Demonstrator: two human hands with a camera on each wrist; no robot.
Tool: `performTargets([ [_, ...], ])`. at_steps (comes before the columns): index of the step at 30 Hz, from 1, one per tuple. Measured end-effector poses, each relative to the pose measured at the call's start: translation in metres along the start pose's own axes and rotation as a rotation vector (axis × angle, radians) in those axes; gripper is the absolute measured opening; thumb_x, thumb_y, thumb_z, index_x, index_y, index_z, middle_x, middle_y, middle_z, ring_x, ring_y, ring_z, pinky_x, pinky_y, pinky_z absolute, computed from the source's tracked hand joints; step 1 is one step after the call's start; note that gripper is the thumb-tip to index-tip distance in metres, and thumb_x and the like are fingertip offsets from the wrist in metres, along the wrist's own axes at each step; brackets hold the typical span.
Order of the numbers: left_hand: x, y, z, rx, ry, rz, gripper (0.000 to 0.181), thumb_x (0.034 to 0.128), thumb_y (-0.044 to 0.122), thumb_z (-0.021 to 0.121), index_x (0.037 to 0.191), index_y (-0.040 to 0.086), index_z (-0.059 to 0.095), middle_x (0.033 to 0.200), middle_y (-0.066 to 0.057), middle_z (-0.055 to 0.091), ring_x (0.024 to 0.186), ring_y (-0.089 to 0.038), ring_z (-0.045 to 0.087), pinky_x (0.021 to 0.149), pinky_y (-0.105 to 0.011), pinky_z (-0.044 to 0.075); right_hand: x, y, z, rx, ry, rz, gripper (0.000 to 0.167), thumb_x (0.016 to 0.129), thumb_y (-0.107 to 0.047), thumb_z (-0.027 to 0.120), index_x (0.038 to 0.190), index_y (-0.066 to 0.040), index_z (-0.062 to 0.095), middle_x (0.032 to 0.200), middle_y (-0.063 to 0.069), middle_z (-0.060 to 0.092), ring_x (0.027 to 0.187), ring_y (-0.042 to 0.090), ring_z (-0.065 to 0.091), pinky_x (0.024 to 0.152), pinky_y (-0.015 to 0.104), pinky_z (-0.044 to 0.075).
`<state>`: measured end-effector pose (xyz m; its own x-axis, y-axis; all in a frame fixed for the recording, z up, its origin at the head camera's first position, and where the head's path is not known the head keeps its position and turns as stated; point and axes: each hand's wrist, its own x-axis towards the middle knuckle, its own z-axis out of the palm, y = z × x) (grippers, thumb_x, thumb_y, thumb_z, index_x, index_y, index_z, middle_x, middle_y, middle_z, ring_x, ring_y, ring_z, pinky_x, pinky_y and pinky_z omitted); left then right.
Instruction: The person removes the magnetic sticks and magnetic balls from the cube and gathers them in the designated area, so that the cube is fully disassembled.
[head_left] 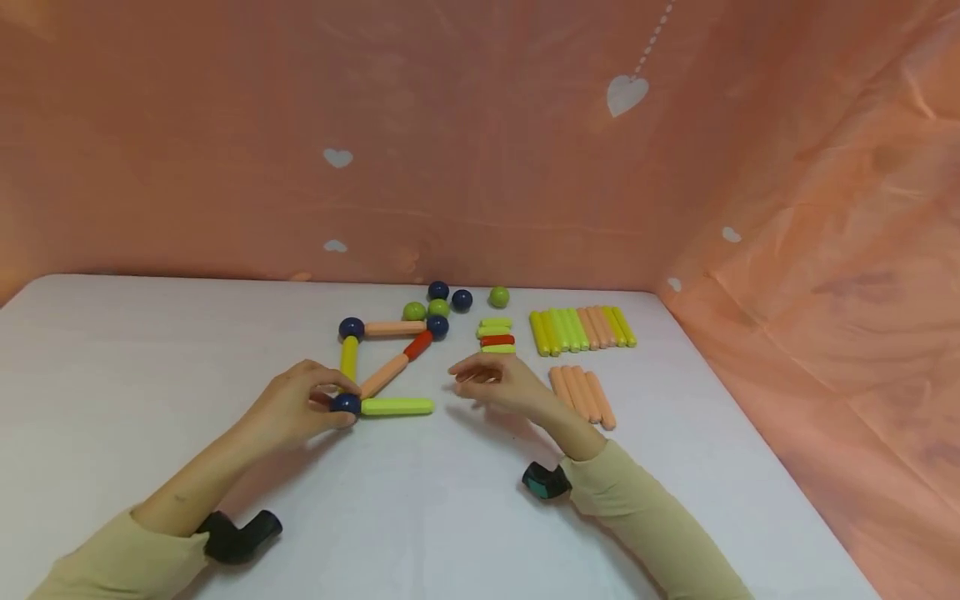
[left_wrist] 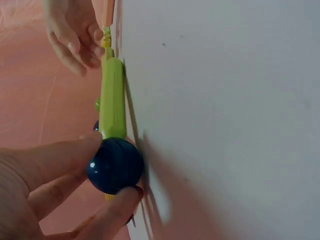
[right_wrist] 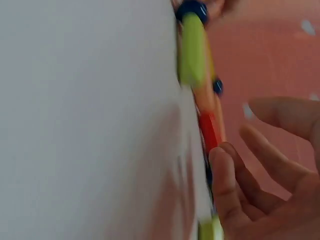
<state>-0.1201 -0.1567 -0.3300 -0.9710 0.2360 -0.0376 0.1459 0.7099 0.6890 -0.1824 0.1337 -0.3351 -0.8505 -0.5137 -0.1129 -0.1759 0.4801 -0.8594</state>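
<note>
Thumb and fingers of my left hand [head_left: 296, 404] pinch a dark blue ball [left_wrist: 116, 166] at the near left corner of a flat frame of balls and sticks. From that ball a light green stick [head_left: 397, 407] points right, its far end free. A yellow stick [head_left: 349, 360] runs back to another blue ball [head_left: 352, 328]. A peach stick [head_left: 385, 376] and a red stick [head_left: 418, 345] slant to a third blue ball [head_left: 437, 326], and a peach stick [head_left: 395, 328] spans the back. My right hand [head_left: 504, 383] hovers right of the green stick, fingers loosely bent, holding nothing.
Behind the frame lie loose blue balls [head_left: 462, 300] and green balls [head_left: 414, 311]. Short green and red pieces [head_left: 497, 340] sit beyond my right hand. Farther right are a row of yellow, green and peach sticks [head_left: 581, 330] and a group of peach sticks [head_left: 582, 396].
</note>
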Motion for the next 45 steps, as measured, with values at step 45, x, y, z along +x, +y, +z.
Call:
performTargets([
  [45,0.004,-0.004,-0.005,0.018,-0.087,0.081,0.035,0.0762,0.018,0.080,0.105,0.006,0.066,0.095,-0.011,0.063,0.090,-0.028,0.062,0.076,-0.045,0.054,-0.042,0.014,-0.031,-0.128,0.189,0.122,0.035,0.092,-0.017,0.061,0.123,0.000,0.061,0.117,0.016,0.063,0.103,0.025,0.056,0.091,0.036,0.046],
])
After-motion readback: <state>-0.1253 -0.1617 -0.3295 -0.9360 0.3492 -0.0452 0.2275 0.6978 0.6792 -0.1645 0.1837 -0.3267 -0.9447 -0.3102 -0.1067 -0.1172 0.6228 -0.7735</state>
